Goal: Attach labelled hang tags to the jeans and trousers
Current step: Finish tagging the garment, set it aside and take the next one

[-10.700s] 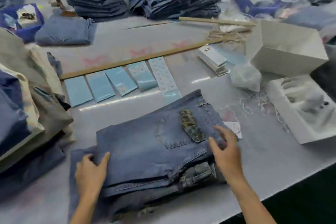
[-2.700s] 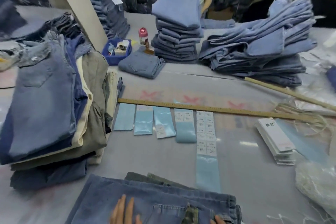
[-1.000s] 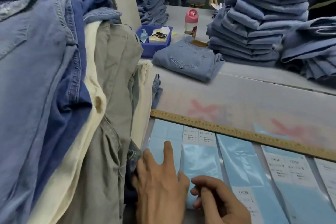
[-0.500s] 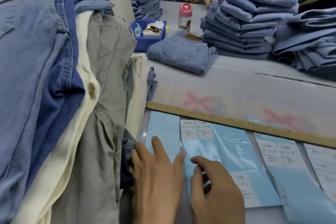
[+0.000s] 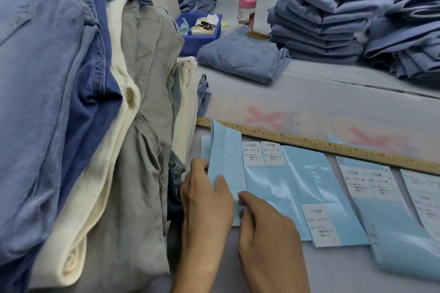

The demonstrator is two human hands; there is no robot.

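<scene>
Big garment pile (image 5: 83, 126) on the left. Half a second ago that leftmost sticker sheet (image 5: 225, 162) lay flat; now my left hand (image 5: 204, 200) pinches its edge up and my right hand (image 5: 264, 221) pinches its near corner, so label picking is underway. Its long axis points away toward the ruler (image 5: 321, 145).

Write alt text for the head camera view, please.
Two hands, left hand and right hand, lift the leftmost blue label sheet off a grey table, beside a wooden ruler and stacked trousers.
</scene>
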